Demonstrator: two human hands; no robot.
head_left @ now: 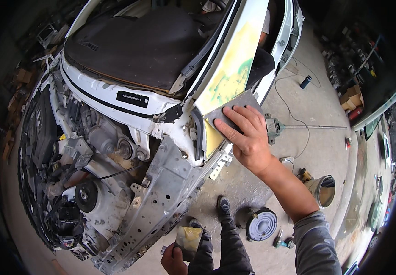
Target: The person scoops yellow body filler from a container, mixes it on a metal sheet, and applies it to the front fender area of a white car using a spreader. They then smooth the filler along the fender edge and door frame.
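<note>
My right hand (248, 133) presses a thin, flat grey putty spreader (243, 100) against the lower end of the car's windshield pillar, fingers lying over the sheet. Pale yellow filler (229, 77) with green patches coats the white pillar above the spreader. Another yellow area (212, 138) shows beneath it, beside the fender opening. Low in the view, my left hand (174, 261) grips a small flat putty board (184, 251) by its edge. A smear of yellow filler (192, 233) lies on that board.
Left of my hands is the exposed engine bay (97, 151), with a bare metal inner fender (161, 188). On the concrete floor stand a round lidded can (261, 224), a metal bucket (319, 190) and a dark cylinder (305, 82). A cable (291, 107) trails nearby. Another person's arm (265, 30) shows behind the pillar.
</note>
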